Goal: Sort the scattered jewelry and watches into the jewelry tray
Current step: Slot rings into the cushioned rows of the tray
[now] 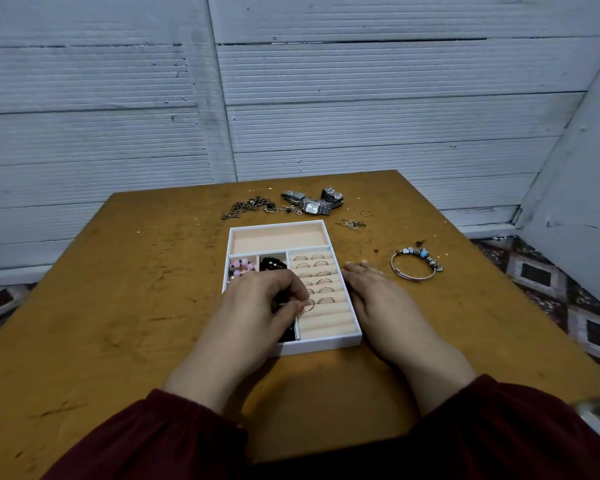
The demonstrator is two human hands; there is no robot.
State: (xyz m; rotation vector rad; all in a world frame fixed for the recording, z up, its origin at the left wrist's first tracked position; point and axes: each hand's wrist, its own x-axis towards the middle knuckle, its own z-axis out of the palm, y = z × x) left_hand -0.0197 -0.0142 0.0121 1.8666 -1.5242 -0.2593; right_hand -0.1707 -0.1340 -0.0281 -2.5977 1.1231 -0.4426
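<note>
Jewelry tray [326, 344] sits in the middle of the worktop [136, 289], nearer the near edge than the far one. Its two small compartments on the left hold pink beads [241, 266] and black beads [272, 264], and its long far compartment is bare. By the far edge, left of centre, lies a tangle of dark chains [253, 206]. The left hand [260, 299] is curled over the tray's left half, thumb and forefinger pinching a thin ring [309, 304] at the left end of the ring rolls [323, 282], where several rows already carry rings. So the step in hand looks like seating this ring in a slot. The next move would call for pressing it down between two rolls until it stands by itself, then letting go without disturbing the rings next to it. Watches [312, 202] with metal bands are heaped at the far edge, and a few loose small rings [352, 223] lie just beyond the tray's far right corner. The right hand [374, 296] lies flat on the worktop with straight fingers and holds nothing. It is close along the tray's right wall, though whether it touches cannot be told. A charm bracelet [416, 263] waits near the right edge. No writing or brand can be read, and the watch dials are too small to make out.
</note>
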